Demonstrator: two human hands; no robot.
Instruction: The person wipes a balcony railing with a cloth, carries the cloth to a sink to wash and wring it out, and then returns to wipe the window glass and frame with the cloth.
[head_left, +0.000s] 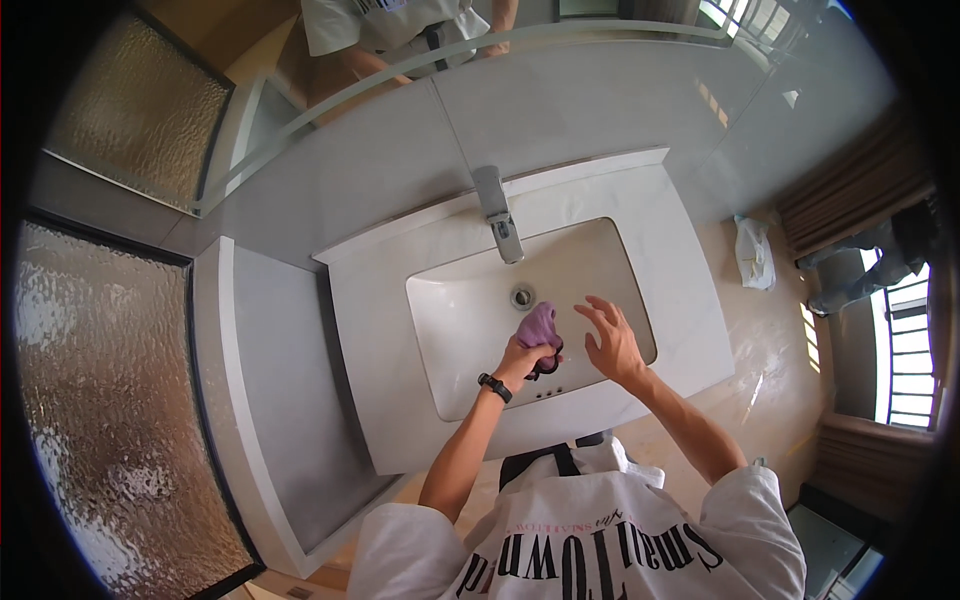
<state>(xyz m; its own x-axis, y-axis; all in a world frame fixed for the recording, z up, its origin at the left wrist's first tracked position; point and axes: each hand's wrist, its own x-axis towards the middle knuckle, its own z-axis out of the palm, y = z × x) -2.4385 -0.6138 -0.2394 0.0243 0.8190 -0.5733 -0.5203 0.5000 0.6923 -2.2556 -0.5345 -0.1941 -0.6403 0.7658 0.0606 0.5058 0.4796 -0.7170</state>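
Note:
Over the white sink basin (472, 337), my left hand (519, 363) grips a bunched purple cloth (537, 325) with a black edge. A dark band is on my left wrist. My right hand (613, 345) is held over the basin's right side, fingers spread and apart from the cloth, with nothing in it. Beyond the cloth lies the round metal drain (523, 297). The chrome faucet (498, 214) stands at the back of the basin; no water is seen running from it.
A pale stone countertop (682, 300) surrounds the basin, with a raised back edge. A mirror (525, 22) hangs on the wall ahead. Left stand a low ledge (225, 360) and a textured glass panel (112, 390). A white plastic bag (754, 253) lies on the floor at right, near brown curtains (855, 195).

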